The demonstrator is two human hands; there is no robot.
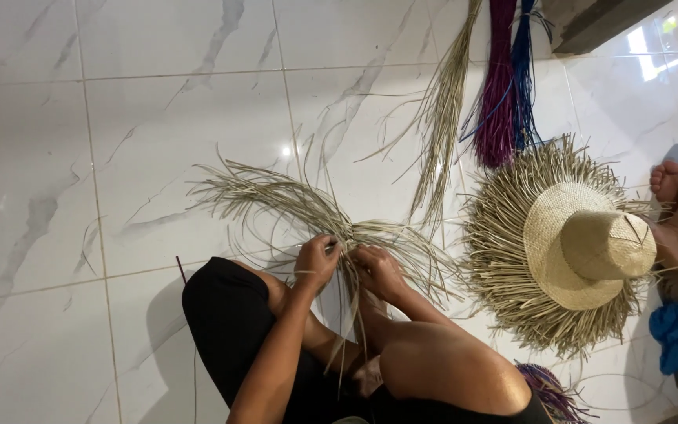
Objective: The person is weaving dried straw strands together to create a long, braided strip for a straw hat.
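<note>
A bundle of pale straw strands (276,196) fans out over the white marble floor in front of me. My left hand (317,259) and my right hand (378,271) sit close together at the point where the strands meet, each pinching some of them. More strands hang down between my knees. The woven part under my fingers is mostly hidden.
A woven straw hat (582,243) with a loose fringe lies to the right, with another person's foot (668,180) and arm beside it. Purple straw (500,94), blue straw (523,78) and natural straw (445,110) lie at the top. A blue cloth (676,334) lies at the right.
</note>
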